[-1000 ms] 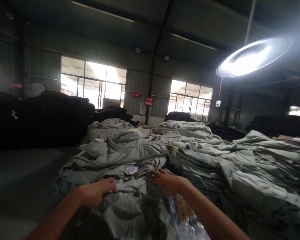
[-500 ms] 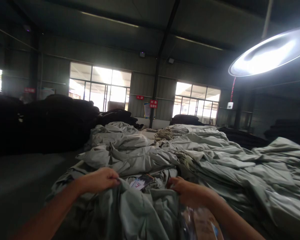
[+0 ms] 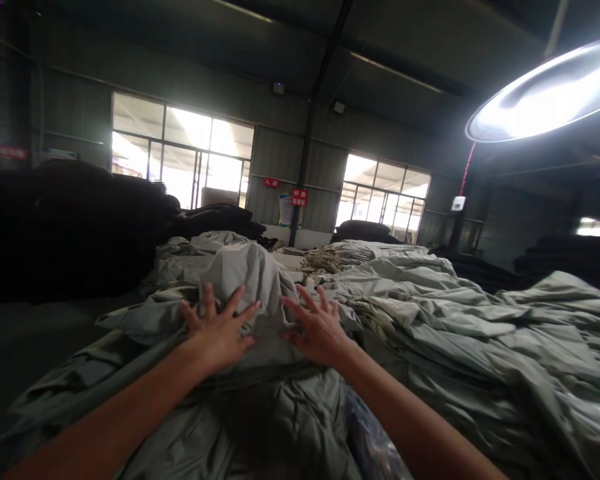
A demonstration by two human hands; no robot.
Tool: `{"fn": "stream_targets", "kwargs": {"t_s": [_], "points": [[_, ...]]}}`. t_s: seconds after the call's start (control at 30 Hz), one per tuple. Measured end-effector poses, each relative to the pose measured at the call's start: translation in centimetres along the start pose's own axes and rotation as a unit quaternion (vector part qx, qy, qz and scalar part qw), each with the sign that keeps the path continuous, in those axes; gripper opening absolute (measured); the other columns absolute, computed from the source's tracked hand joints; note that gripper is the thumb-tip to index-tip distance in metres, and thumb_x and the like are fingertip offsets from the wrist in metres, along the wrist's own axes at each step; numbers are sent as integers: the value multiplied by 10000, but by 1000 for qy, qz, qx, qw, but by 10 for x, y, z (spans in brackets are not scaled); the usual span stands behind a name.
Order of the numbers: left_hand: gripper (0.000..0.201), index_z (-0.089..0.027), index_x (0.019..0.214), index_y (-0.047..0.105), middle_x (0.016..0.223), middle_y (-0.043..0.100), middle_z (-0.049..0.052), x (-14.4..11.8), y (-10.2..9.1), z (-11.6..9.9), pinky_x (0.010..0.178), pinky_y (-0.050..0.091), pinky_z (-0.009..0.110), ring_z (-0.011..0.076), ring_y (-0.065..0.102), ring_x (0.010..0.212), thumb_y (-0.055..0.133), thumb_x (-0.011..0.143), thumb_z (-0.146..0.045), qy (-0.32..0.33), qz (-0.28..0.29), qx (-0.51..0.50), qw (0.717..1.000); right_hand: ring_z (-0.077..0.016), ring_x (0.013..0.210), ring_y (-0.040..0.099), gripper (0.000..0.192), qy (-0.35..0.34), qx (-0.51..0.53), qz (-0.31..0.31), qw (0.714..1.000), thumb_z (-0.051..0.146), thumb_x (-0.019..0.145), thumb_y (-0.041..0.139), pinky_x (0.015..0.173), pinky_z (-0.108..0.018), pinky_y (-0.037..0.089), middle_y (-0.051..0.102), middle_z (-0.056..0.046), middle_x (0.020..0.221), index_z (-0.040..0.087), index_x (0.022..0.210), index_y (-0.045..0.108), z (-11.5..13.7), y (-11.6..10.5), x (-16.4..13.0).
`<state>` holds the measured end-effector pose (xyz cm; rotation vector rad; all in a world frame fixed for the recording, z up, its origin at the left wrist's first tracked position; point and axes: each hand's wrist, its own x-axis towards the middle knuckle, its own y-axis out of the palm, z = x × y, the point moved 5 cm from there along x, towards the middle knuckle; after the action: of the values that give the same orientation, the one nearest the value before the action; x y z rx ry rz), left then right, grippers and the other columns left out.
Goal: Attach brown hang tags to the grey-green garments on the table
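Both my hands lie flat, fingers spread, on a bunched-up grey-green garment (image 3: pixel 253 280) that rises in a mound ahead of me. My left hand (image 3: pixel 219 330) presses its left side and my right hand (image 3: pixel 317 327) its right side. Neither hand grips the cloth. The garment rests on top of a wide heap of the same grey-green garments (image 3: pixel 480 333). A clear plastic bag (image 3: pixel 373 450) shows under my right forearm.
Dark fabric piles (image 3: pixel 70 227) stand at the left and more dark stacks (image 3: pixel 570 257) at the far right. A big round lamp (image 3: pixel 545 90) hangs at the upper right. Bright windows (image 3: pixel 180 160) and a pillar with red signs (image 3: pixel 298 197) line the back wall.
My hands gripped the garment's edge, threw it forward over the tagged spot, then let go. They now rest open on the mound. The paper tag is hidden.
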<state>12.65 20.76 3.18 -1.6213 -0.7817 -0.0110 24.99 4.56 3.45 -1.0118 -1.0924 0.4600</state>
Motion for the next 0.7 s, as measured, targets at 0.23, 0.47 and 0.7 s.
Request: {"fn": "stream_targets", "kwargs": {"t_s": [0.23,0.47,0.7], "points": [[770,-453,1378,159,1529,83,-48,45,43,33,889,39,795,541,-61,1298,383,701,-744,51,78,18,995,-470,1326,-63,633,40,-93,117,988,663,790,396,935,-746,-19,127,61,1517,467,1370,235,-18,42,31],[775,-408,1385,226,1519,147,-38,87,78,57,962,81,728,483,44,1329,247,711,-788,25,123,-17,992,-455,1323,92,622,76,-65,110,989,701,801,292,971,-712,48,211,64,1495,446,1368,264,-34,73,55],[731,-318,1405,243,1517,162,28,54,50,27,970,16,721,501,24,1321,399,771,-647,-16,54,45,997,-405,1348,92,574,23,-59,145,987,497,852,429,998,-663,139,172,37,1513,416,1386,236,-29,43,26]]}}
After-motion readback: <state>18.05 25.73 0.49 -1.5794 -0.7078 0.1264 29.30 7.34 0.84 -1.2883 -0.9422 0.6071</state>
